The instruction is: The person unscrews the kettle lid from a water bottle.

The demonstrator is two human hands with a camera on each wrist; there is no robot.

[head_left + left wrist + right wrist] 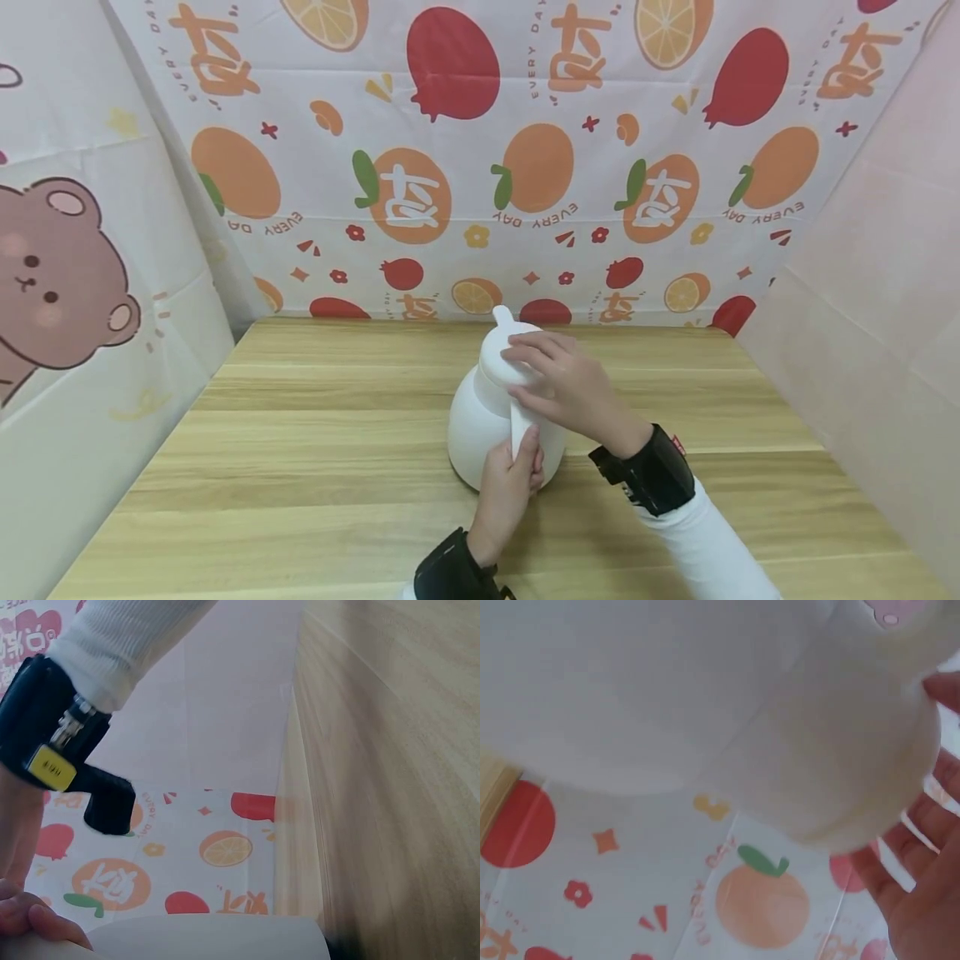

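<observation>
A white thermos jug [471, 425] with a rounded body, a neck and a lid [493, 354] stands upright on the wooden table. My left hand [504, 487] grips its handle [521, 427], thumb up along the near side. From the right, my right hand [573, 387] reaches over the lid, its fingers and thumb spread around it. The right wrist view has the lid [855, 765] close up, fingertips at its rim. Only part of the jug [217, 937] appears along the bottom of the left wrist view.
Wood-grain table [300, 467] surrounds the jug. Behind it hangs a fruit-printed cloth [465, 192]. A cloth with a cartoon bear [67, 275] covers the left side, and a plain pale cloth [877, 333] the right. Black bands [660, 471] are strapped on both wrists.
</observation>
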